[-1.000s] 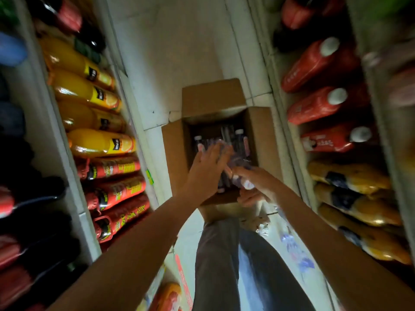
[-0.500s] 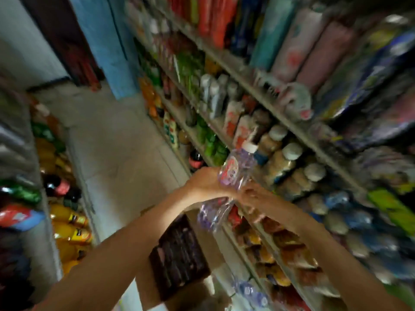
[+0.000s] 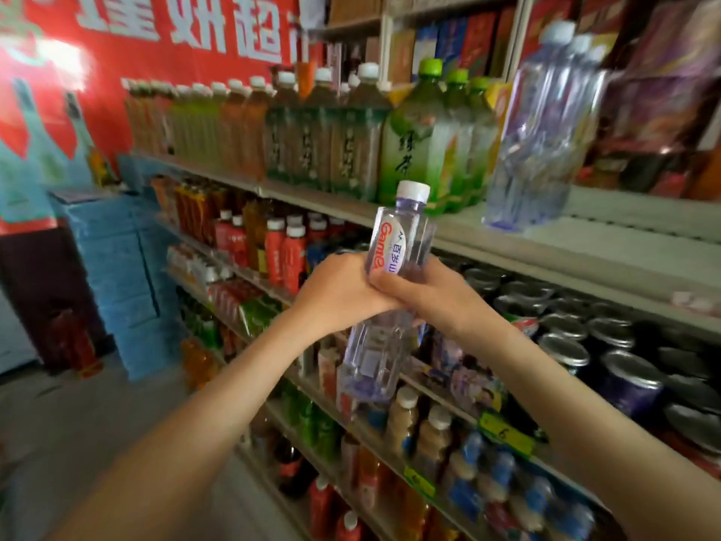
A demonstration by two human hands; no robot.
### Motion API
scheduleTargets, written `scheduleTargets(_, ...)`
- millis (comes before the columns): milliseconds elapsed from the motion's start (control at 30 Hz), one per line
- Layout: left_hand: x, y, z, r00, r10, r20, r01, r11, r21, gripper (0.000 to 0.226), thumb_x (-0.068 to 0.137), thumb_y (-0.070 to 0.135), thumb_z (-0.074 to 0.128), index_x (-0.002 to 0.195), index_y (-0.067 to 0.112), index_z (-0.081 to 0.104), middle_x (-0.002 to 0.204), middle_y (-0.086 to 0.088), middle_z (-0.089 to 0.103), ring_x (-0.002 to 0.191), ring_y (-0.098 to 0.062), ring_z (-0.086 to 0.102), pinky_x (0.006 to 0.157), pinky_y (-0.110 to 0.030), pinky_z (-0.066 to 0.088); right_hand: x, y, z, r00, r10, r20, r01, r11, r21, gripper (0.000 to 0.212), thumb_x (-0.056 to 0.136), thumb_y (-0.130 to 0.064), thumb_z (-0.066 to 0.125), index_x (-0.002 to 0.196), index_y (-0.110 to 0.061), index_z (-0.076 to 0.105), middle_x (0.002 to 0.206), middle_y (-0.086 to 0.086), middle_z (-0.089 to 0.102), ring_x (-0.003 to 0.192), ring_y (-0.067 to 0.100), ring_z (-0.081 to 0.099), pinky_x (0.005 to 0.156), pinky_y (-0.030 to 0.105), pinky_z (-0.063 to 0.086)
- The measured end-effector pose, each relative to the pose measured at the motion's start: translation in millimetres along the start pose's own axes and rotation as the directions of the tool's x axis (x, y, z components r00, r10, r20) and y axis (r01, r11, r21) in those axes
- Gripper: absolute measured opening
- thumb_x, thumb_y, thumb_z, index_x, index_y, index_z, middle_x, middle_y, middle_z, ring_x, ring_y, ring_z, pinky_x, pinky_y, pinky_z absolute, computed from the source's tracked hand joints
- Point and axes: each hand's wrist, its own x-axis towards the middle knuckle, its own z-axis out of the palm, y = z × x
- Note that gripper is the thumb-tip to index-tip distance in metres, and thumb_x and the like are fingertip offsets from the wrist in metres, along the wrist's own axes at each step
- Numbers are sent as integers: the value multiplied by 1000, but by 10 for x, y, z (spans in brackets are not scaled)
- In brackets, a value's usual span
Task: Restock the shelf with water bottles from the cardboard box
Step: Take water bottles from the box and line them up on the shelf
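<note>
Your left hand [image 3: 339, 292] and right hand [image 3: 429, 296] meet in front of you, touching each other, the fingers of each curled round the middle of a clear plastic water bottle [image 3: 402, 236] with a white screw cap; the bottle leans a little, cap up and toward your right, and its white label with red lettering shows just above your hands; more clear ribbed plastic hangs below them in line with the top part, and you cannot tell whether that is the same bottle or a second one; it is held in the air, touching no shelf.

Above and to the right of your hands runs the pale metal shelf board [image 3: 608, 244]; on it, up and right of your hands, stand tall clear water bottles with pale caps [image 3: 542, 134], blurred; straight above your hands, on the same board, stand big green tea bottles with lime-green caps [image 3: 423, 146]. Right of your right hand, one level down, sit dark cans with silver tops [image 3: 563, 351]; left of your left hand stand red bottles with white caps [image 3: 283, 251]; far to the left is a stack of blue cartons [image 3: 113, 263] beneath a red banner with white characters [image 3: 164, 72].
</note>
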Motion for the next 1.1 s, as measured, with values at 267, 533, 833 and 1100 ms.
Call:
scheduleTargets(267,415,715,-470,989,141,-34,-145,942,-303,30,70,51,74,85,50,48,86,23,62,82,8,58,72,-19,46,-39,-775,-879,946,-177,-273,148,981,-122,25,67,-56,71,71,-32,70,63,-13,69,65,4,64,66,31,53)
scheduleTargets(533,976,1168,-450,938,157,-307,-228,951,-209,50,76,62,62,112,27,55,88,16,58,76,0,56,57,-15,41,278,-1008,-1346,840,-136,-525,128,990,-52,33,71,-51,73,80,-19,73,66,-4,68,61,12,60,61,28,48)
scheduleTargets(833,1341,1040,-168,975,146,-168,-184,952,-244,71,77,54,66,131,16,40,110,-1,63,82,-13,60,68,-26,51,519,-775,-1390,816,-119,-565,5,980,-199,53,71,-45,76,107,-11,56,95,0,64,81,9,60,63,22,48)
scheduleTargets(1100,1472,1064,3,966,144,-213,-190,958,-217,62,76,61,62,122,19,55,103,4,65,82,-13,62,66,-28,52,612,-647,-1553,797,-52,-601,-58,985,-162,49,71,-51,73,101,-12,66,86,6,69,73,17,61,67,37,56)
